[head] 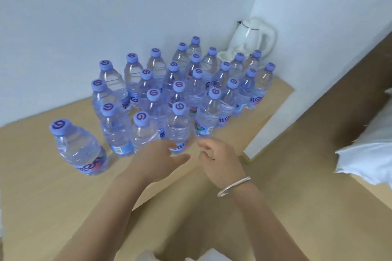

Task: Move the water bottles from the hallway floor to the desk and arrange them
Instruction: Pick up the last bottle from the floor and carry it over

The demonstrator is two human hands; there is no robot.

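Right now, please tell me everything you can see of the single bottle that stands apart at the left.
The lone bottle is clear, ribbed plastic, seemingly full of water, with a pale purple cap bearing a darker swirl and a colourful blue label low on its body. It stands upright on the wooden desk, left of the cluster and apart from it. Neither hand touches it.

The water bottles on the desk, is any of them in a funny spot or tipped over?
None has tipped or spilled; all stand upright with caps on. One bottle stands apart at the near left, outside the tight cluster. Both hands, left hand and right hand, hover empty just in front of the group.
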